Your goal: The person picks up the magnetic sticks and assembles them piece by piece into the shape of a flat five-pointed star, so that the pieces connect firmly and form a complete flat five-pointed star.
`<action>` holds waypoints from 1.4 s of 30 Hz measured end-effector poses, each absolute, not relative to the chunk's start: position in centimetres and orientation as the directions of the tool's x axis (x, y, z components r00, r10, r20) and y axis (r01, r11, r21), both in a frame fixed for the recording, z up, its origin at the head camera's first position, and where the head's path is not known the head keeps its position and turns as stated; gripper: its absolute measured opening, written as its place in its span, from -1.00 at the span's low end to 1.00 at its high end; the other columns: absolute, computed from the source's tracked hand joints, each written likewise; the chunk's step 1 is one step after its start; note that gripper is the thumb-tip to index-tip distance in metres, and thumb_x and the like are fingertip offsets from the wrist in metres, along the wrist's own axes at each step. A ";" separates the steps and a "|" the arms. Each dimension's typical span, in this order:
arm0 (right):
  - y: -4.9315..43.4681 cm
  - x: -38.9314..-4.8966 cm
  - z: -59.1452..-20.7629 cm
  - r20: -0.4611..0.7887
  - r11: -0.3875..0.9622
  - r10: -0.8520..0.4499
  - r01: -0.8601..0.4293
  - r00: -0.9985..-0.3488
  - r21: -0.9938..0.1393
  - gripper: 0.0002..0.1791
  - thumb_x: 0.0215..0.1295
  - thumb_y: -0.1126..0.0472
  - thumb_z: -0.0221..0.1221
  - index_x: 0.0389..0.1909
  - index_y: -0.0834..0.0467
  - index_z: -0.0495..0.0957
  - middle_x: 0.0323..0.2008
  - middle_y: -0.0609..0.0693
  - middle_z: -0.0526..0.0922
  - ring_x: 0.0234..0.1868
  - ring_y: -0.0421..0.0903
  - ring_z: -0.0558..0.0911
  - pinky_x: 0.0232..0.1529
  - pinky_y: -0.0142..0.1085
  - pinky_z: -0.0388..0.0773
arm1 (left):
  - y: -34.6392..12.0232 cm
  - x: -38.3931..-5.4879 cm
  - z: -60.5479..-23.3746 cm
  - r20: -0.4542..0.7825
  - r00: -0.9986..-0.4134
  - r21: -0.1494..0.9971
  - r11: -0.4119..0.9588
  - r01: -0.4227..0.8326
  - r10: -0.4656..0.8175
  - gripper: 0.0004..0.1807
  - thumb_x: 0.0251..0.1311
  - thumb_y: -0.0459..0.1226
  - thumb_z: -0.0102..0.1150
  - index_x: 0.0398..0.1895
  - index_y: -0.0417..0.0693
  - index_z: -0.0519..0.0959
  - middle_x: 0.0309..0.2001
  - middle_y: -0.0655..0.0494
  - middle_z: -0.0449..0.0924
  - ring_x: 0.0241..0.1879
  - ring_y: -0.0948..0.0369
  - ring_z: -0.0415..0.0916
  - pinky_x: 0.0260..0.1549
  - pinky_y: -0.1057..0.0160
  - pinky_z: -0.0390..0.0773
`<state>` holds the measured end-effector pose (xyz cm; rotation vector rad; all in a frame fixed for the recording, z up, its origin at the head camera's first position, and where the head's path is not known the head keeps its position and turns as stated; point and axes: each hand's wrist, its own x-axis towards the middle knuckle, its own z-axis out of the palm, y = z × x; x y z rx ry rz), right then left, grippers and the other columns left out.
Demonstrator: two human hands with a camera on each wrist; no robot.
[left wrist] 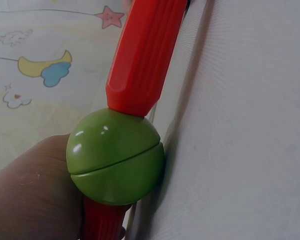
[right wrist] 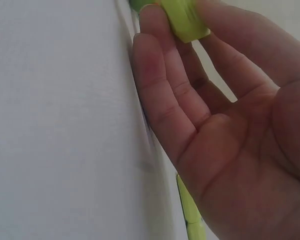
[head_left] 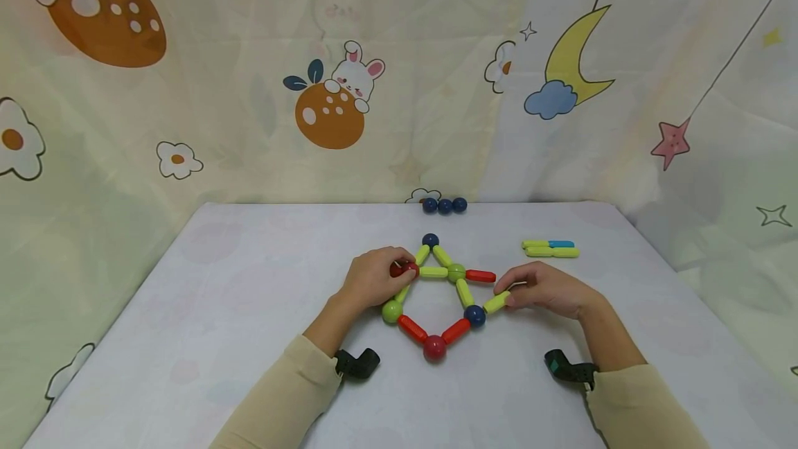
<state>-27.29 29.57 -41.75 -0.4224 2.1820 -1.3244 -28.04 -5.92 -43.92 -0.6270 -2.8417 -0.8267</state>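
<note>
On the white table lies a frame of coloured rods and balls, like a magnetic building toy. My left hand [head_left: 374,277] grips a red ball [head_left: 411,269] at the frame's left corner, its fingers partly covering it. Just below that hand is a green ball [head_left: 392,312], large in the left wrist view with a red rod [left wrist: 142,55] rising from it. My right hand [head_left: 548,288] pinches a yellow-green rod [head_left: 497,302] between thumb and fingers. The rod's other end is right at the dark blue ball [head_left: 474,316] on the frame's right side.
Behind the frame, three dark blue balls [head_left: 445,206] line the table's far edge. Loose yellow-green rods [head_left: 552,252], one with a blue half, lie beyond my right hand. A red rod [head_left: 481,276] sticks out rightward from the frame's other green ball [head_left: 456,273]. A patterned curtain hangs behind.
</note>
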 end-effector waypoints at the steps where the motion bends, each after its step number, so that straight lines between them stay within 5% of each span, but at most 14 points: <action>1: 29.5 -27.3 -41.7 -0.291 0.466 -0.525 0.017 -0.800 -0.885 -0.65 0.35 0.20 0.33 0.08 0.30 0.66 0.01 0.07 0.67 0.01 0.01 0.62 0.04 -0.28 0.65 | -5.9 -28.0 -43.9 0.221 -0.908 0.486 0.767 0.419 0.356 -0.75 0.35 -0.03 0.29 0.02 0.20 0.71 -0.18 0.26 0.72 -0.21 0.27 0.59 -0.21 0.20 0.56; 15: 29.2 -27.5 -41.9 -0.280 0.479 -0.463 0.028 -0.841 -0.877 -0.63 0.33 0.18 0.36 0.06 0.28 0.60 -0.01 0.13 0.62 -0.06 0.03 0.66 -0.01 -0.26 0.70 | -5.9 -28.1 -44.1 0.224 -0.906 0.478 0.770 0.423 0.358 -0.76 0.35 -0.03 0.29 0.01 0.21 0.72 -0.19 0.28 0.71 -0.23 0.29 0.56 -0.23 0.22 0.55; 23: 29.0 -27.7 -41.7 -0.203 0.577 -0.299 -0.008 -0.932 -0.817 -0.56 0.43 0.02 0.26 0.19 0.18 0.55 0.01 0.16 0.64 -0.15 0.03 0.64 -0.17 -0.24 0.65 | -6.0 -28.2 -44.0 0.230 -0.903 0.478 0.766 0.431 0.364 -0.76 0.35 -0.03 0.29 0.01 0.21 0.72 -0.19 0.28 0.72 -0.23 0.29 0.57 -0.23 0.21 0.56; 30: 28.6 -27.6 -41.3 -0.205 0.576 -0.371 -0.051 -0.906 -0.816 -0.51 0.44 0.05 0.23 0.29 0.18 0.56 0.30 0.21 0.54 -0.07 0.03 0.61 -0.17 -0.22 0.67 | -6.0 -28.2 -44.1 0.228 -0.904 0.475 0.769 0.428 0.363 -0.75 0.34 -0.02 0.29 0.01 0.21 0.71 -0.20 0.27 0.72 -0.23 0.28 0.57 -0.23 0.22 0.56; 42: 28.6 -27.3 -40.8 -0.197 0.578 -0.358 -0.051 -0.913 -0.814 -0.52 0.46 0.06 0.21 0.28 0.20 0.56 0.19 0.19 0.62 -0.10 0.03 0.65 -0.15 -0.22 0.67 | -5.9 -28.4 -44.2 0.226 -0.901 0.472 0.767 0.434 0.370 -0.73 0.35 -0.01 0.29 0.03 0.19 0.71 -0.19 0.26 0.72 -0.22 0.27 0.56 -0.22 0.22 0.57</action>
